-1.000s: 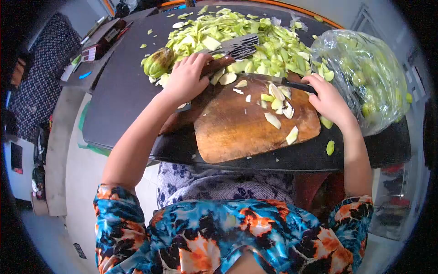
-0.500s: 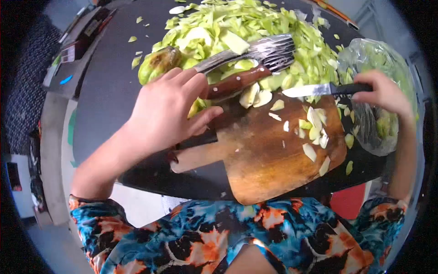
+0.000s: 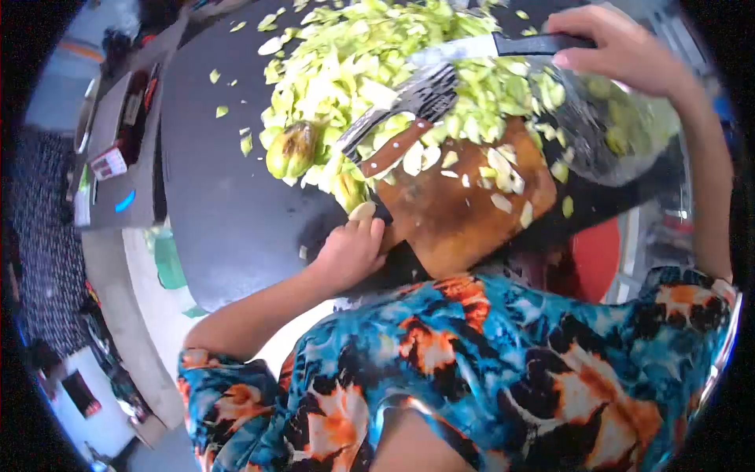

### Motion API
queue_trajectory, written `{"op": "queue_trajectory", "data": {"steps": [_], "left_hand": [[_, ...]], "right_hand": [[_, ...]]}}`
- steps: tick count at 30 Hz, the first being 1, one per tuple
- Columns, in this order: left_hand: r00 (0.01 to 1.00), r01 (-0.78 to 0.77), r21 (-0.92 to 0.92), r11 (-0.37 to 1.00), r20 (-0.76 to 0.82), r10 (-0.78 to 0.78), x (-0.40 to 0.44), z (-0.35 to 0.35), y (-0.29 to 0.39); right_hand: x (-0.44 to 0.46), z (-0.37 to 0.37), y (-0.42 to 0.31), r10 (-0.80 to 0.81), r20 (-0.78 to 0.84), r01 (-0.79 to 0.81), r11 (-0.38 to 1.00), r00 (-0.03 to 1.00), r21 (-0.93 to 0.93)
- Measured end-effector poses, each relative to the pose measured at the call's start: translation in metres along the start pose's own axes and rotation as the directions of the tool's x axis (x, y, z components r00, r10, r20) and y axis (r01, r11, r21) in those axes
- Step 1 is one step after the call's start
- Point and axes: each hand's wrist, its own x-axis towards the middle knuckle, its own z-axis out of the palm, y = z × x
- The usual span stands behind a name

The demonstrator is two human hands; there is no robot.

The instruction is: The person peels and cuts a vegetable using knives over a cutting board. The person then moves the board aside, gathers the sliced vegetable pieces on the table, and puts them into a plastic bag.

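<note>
My right hand (image 3: 625,51) is closed round the black handle of a small knife (image 3: 456,52), its pale blade reaching left over a heap of green slices (image 3: 338,86). My left hand (image 3: 351,250) is curled at the handle end of the wooden cutting board (image 3: 448,212), covering most of that handle. A pale slice (image 3: 362,211) shows at its fingertips. Across the heap's near edge lie a brown riveted handle (image 3: 397,148) and a metal utensil (image 3: 409,102) with a dark-streaked end. To their left rests a whole green fruit (image 3: 292,149) with a brown patch.
At the right a clear plastic bag (image 3: 613,134) holds green pieces. Scraps (image 3: 503,173) lie on the board, and more are scattered over the dark table (image 3: 220,189). A red stool-like thing (image 3: 596,259) stands below the table edge. Shelves with items line the left.
My left hand has come down from beside the brown handle to the board's handle. My right hand has lifted the knife up and away from the board, over the heap. The view has shifted.
</note>
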Motion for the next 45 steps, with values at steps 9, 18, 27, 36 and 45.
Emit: {"op": "queue_trajectory", "data": {"steps": [9, 18, 27, 36, 45], "left_hand": [[0.987, 0.153, -0.097, 0.984, 0.065, -0.147, 0.001, -0.103, 0.047], [0.964, 0.264, -0.418, 0.869, 0.118, -0.236, -0.015, -0.183, 0.067], [0.801, 0.592, -0.344, 0.729, 0.350, -0.486, -0.046, -0.254, 0.112], [0.652, 0.750, -0.449, 0.486, 0.374, -0.660, -0.077, -0.267, 0.116], [0.614, 0.781, -0.484, 0.394, 0.479, -0.628, -0.073, -0.276, 0.103]], "right_hand": [[-0.215, 0.190, -0.067, 0.657, -0.077, -0.290, 0.430, 0.750, 0.855], [-0.181, 0.258, -0.096, 0.538, -0.381, -0.209, 0.743, 0.752, 0.636], [-0.136, 0.251, -0.003, 0.513, -0.442, -0.249, 0.812, 0.736, 0.528], [-0.123, 0.167, -0.007, 0.300, -0.490, 0.215, 0.631, 0.818, 0.745], [-0.061, 0.229, -0.001, 0.154, -0.293, -0.025, 0.916, 0.944, 0.401]]}}
